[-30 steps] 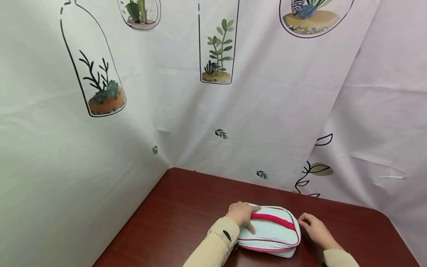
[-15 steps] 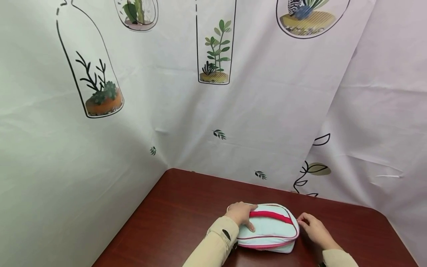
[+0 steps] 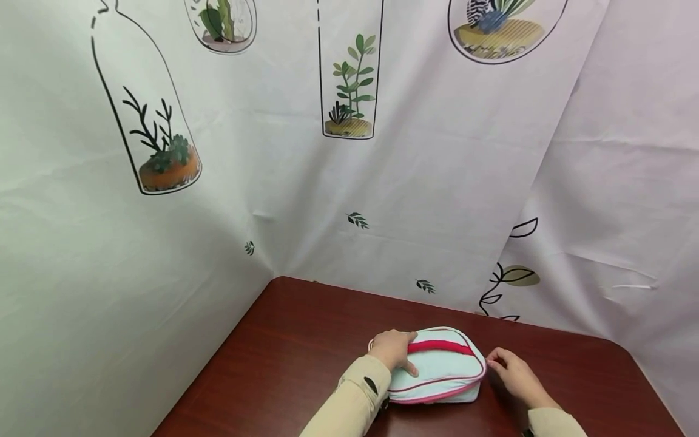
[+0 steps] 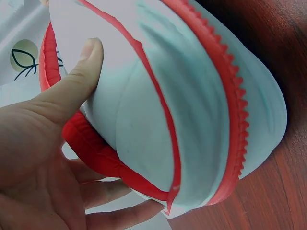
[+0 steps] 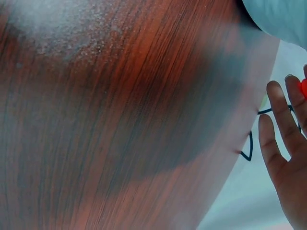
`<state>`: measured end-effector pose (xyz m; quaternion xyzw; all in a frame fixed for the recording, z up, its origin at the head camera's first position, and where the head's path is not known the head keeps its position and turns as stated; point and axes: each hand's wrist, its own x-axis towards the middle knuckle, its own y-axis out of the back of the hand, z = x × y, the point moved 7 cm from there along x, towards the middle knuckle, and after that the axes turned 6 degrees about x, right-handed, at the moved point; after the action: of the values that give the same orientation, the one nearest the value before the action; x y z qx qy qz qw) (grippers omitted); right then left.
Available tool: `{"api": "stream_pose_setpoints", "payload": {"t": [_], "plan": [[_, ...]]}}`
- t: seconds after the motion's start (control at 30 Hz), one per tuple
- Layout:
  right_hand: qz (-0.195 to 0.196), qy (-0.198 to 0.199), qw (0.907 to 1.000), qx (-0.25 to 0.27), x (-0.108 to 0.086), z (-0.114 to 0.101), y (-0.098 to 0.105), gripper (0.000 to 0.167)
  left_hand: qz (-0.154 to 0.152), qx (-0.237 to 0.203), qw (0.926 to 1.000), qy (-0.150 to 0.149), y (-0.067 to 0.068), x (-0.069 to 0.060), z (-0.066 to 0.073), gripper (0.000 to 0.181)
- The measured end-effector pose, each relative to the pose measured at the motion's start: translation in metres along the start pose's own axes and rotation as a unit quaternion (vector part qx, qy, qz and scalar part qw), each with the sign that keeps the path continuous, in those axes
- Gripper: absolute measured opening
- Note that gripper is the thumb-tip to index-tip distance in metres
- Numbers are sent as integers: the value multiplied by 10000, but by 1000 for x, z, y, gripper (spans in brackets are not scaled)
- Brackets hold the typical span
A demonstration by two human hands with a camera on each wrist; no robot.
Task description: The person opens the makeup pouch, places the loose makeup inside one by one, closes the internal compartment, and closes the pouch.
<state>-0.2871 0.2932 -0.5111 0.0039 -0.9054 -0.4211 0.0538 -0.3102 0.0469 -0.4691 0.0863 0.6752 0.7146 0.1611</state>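
Observation:
A pale mint pouch [image 3: 439, 367] with red piping, a red strap handle [image 3: 441, 346] and a pink-red zipper [image 4: 234, 112] rests on the table. My left hand [image 3: 392, 350] grips its left end, thumb over the top; the left wrist view shows the fingers beyond the handle. At the pouch's right end, the thumb and forefinger of my right hand [image 3: 516, 377] pinch at the zipper's edge. A bit of red [image 5: 304, 89] shows by those fingers in the right wrist view, probably the zipper pull; most of it is cut off.
The dark red-brown wooden table [image 3: 306, 340] ends at a white cloth backdrop [image 3: 306, 200] printed with plants in glass jars. That cloth hangs along the back and left sides.
The pouch has turned, its right end swinging away toward the back and slightly left. Both hands keep nearly the same places on it, and the view has shifted slightly.

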Motion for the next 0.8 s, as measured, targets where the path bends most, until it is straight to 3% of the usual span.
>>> {"api": "stream_pose_setpoints", "payload": {"t": [0.37,0.8], "plan": [[-56,34,10000,74,-1,-3,0,7,90,3,9999,89,-2,2,-3,83],[-62,151,9998,121,2,-6,-3,6,131,554,9978,341,-3,4,-5,84]]}}
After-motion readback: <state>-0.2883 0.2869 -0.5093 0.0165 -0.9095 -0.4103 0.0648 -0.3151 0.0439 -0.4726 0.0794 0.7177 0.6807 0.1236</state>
